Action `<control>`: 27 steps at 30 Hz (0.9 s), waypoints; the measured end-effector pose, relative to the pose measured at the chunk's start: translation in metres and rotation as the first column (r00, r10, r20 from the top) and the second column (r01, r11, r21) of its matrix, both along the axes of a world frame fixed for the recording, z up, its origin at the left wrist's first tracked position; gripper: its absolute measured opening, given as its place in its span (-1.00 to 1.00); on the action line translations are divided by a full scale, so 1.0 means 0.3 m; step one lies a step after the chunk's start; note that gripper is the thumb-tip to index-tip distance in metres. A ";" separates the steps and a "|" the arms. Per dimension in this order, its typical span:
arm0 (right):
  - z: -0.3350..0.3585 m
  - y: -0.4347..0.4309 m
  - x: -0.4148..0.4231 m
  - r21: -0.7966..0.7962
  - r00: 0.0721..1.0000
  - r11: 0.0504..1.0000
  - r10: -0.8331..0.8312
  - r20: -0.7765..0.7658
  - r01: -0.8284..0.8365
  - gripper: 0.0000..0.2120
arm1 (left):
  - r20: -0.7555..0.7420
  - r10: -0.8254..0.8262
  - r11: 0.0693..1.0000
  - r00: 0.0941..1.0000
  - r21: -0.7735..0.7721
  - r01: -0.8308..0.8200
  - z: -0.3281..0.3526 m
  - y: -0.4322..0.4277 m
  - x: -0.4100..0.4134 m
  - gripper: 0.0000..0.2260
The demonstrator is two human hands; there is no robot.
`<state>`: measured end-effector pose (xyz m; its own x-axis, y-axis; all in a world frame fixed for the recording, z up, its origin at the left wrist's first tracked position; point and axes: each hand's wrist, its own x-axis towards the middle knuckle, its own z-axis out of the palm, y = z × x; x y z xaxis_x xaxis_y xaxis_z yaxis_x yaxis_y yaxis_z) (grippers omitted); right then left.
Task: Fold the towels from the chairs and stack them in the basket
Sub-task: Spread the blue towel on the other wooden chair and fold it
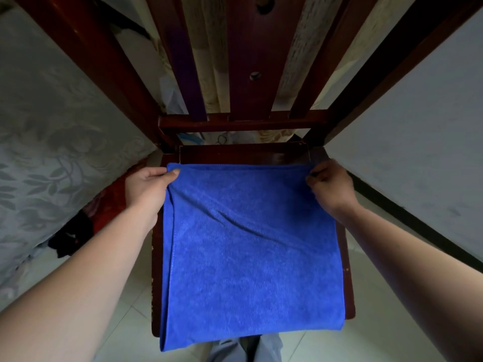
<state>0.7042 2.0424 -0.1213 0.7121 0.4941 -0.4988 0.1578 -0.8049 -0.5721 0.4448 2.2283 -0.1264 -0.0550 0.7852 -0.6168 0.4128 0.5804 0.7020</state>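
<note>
blue towel (pixel 251 252) is spread over the dark wooden chair (pixel 243 150) seat, doubled over, plush with a few diagonal wrinkles, near edge hanging off toward 6 o'clock. left hand (pixel 146 186) pinches the far corner at 10 o'clock, right hand (pixel 330 186) pinches the one at 2 o'clock.

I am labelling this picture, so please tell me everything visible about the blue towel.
The towel is blue, soft terry-like cloth, folded, as layered edges show at its left side. It lies flat on the chair seat, creased, its near edge hanging over the front. The left hand pinches its far left corner, the right hand its far right corner.
</note>
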 end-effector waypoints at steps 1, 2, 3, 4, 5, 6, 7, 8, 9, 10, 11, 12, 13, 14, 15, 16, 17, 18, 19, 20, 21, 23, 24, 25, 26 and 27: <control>0.001 -0.004 0.007 0.022 0.996 0.996 -0.087 0.027 0.086 -0.78 | -0.001 -0.016 1.000 1.000 -0.006 0.016 -0.004 0.006 0.002 -0.82; -0.003 -0.009 0.018 0.030 0.986 0.987 -0.161 0.042 0.160 -0.71 | -0.002 -0.026 1.000 1.000 -0.007 0.026 -0.008 0.010 0.005 -0.85; -0.008 -0.010 0.028 0.024 0.977 0.978 -0.209 0.047 0.208 -0.64 | -0.001 -0.027 1.000 1.000 -0.004 0.027 -0.009 0.012 0.008 -0.87; -0.016 -0.016 0.038 -0.002 0.972 0.973 -0.229 0.042 0.229 -0.59 | 0.000 -0.024 1.000 1.000 -0.003 0.024 -0.011 0.012 0.009 -0.88; -0.019 -0.017 0.046 -0.026 0.973 0.973 -0.228 0.027 0.228 -0.56 | 0.002 -0.019 1.000 1.000 -0.003 0.019 -0.011 0.014 0.006 -0.88; -0.024 -0.019 0.052 -0.039 0.975 0.974 -0.224 0.012 0.224 -0.55 | 0.012 -0.015 1.000 1.000 -0.007 0.015 -0.012 0.013 0.003 -0.87; -0.024 -0.018 0.058 -0.034 0.975 0.974 -0.222 0.006 0.222 -0.57 | 0.024 -0.013 1.000 1.000 -0.014 0.013 -0.010 0.013 -0.001 -0.87; -0.024 -0.018 0.062 -0.014 0.975 0.975 -0.221 0.010 0.221 -0.60 | 0.035 -0.017 1.000 0.999 -0.019 0.017 -0.009 0.012 -0.003 -0.87; -0.023 -0.015 0.065 0.011 0.978 0.979 -0.206 0.016 0.206 -0.62 | 0.041 -0.025 0.999 0.999 -0.022 0.026 -0.008 0.012 -0.007 -0.88; -0.027 -0.012 0.069 0.024 0.985 0.985 -0.173 0.024 0.172 -0.63 | 0.043 -0.035 0.999 0.998 -0.025 0.036 -0.006 0.012 -0.009 -0.88; -0.027 -0.008 0.072 0.021 0.992 0.992 -0.123 0.033 0.123 -0.64 | 0.046 -0.045 0.999 0.998 -0.029 0.046 -0.006 0.014 -0.010 -0.88; -0.027 -0.003 0.076 0.013 0.996 0.997 -0.073 0.042 0.072 -0.67 | 0.050 -0.055 0.998 0.997 -0.032 0.056 -0.004 0.016 -0.011 -0.88; -0.026 0.003 0.079 0.001 0.999 1.000 -0.030 0.046 0.030 -0.70 | 0.059 -0.063 0.997 0.996 -0.036 0.065 -0.001 0.017 -0.011 -0.89; -0.029 0.009 0.085 -0.012 0.999 1.000 0.001 0.047 -0.001 -0.75 | 0.067 -0.073 0.996 0.995 -0.037 0.075 0.002 0.019 -0.009 -0.89; -0.027 0.016 0.090 -0.028 0.998 0.999 0.032 0.052 -0.031 -0.79 | 0.071 -0.084 0.996 0.994 -0.036 0.086 0.003 0.020 -0.008 -0.88; -0.026 0.021 0.095 -0.052 0.996 0.997 0.064 0.063 -0.061 -0.84 | 0.062 -0.096 0.995 0.993 -0.035 0.098 0.001 0.023 -0.006 -0.86; -0.023 0.024 0.100 -0.088 0.992 0.991 0.104 0.072 -0.098 -0.89 | 0.049 -0.104 0.994 0.993 -0.035 0.106 -0.001 0.025 -0.005 -0.84; -0.017 0.028 0.102 -0.131 0.984 0.980 0.158 0.081 -0.147 -0.93 | 0.040 -0.106 0.994 0.994 -0.033 0.107 -0.001 0.028 -0.003 -0.84; -0.011 0.028 0.103 -0.168 0.974 0.966 0.211 0.087 -0.194 -0.96 | 0.034 -0.104 0.994 0.994 -0.031 0.105 -0.002 0.030 -0.002 -0.85; -0.007 0.028 0.105 -0.187 0.964 0.955 0.250 0.091 -0.230 -0.97 | 0.024 -0.098 0.995 0.995 -0.025 0.099 -0.003 0.034 -0.004 -0.86; -0.001 0.024 0.104 -0.186 0.963 0.954 0.256 0.088 -0.237 -0.98 | 0.014 -0.094 0.995 0.995 -0.018 0.094 -0.003 0.036 -0.007 -0.86; 0.017 0.014 0.106 -0.148 0.975 0.973 0.195 0.103 -0.178 -0.92 | 0.023 -0.092 0.996 0.995 -0.006 0.093 0.003 0.044 -0.011 -0.86; 0.024 0.010 0.111 -0.114 0.981 0.986 0.136 0.136 -0.121 -0.88 | 0.036 -0.098 0.995 0.995 0.003 0.098 0.007 0.050 -0.010 -0.85; 0.032 0.008 0.119 -0.079 0.981 0.995 0.075 0.181 -0.062 -0.85 | 0.042 -0.110 0.994 0.993 0.023 0.109 0.013 0.056 -0.006 -0.84; 0.036 0.010 0.125 -0.052 0.974 0.999 0.025 0.224 -0.014 -0.84 | 0.034 -0.125 0.991 0.992 0.054 0.123 0.017 0.063 0.001 -0.83; 0.043 0.016 0.132 -0.033 0.966 0.999 -0.014 0.257 0.023 -0.83 | 0.018 -0.132 0.988 0.991 0.086 0.130 0.022 0.070 0.013 -0.83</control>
